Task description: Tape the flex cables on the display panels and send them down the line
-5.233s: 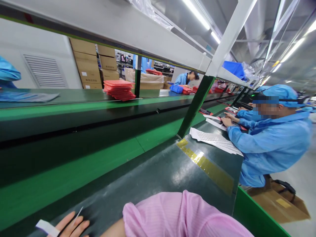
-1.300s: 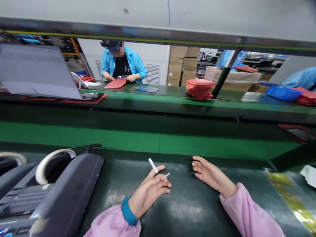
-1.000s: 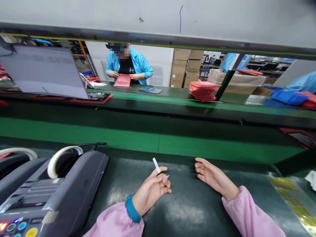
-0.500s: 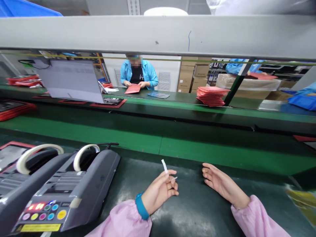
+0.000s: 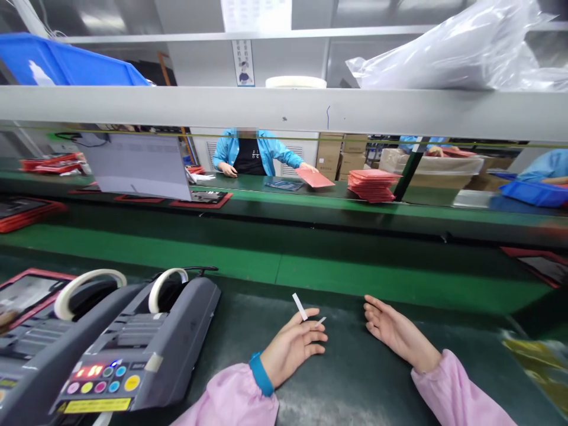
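My left hand (image 5: 296, 347), with a teal band (image 5: 261, 374) at the wrist, is held over the dark green bench (image 5: 346, 378). It carries a short white tape strip (image 5: 300, 306) that sticks up from the index finger, and a smaller white strip (image 5: 320, 322) between the fingers. The other fingers are loosely spread. To the right, my right hand (image 5: 399, 334) hovers with its fingers stretched out and holds nothing. Left of my hands stand two grey tape dispensers, the nearer one (image 5: 146, 349) with a lit red display and a white tape roll (image 5: 166, 289) on it.
A green conveyor (image 5: 248, 257) runs beyond the bench. Red-edged panels (image 5: 539, 263) lie on it at both sides. Across it, a co-worker (image 5: 252, 155) in blue handles a red pouch (image 5: 316, 177) near a red stack (image 5: 371, 185). A grey shelf beam (image 5: 199, 109) crosses overhead.
My view has tilted upward. My left hand has turned slightly and its fingers have spread more. Across the conveyor, the co-worker has moved the red pouch right, toward the stack.
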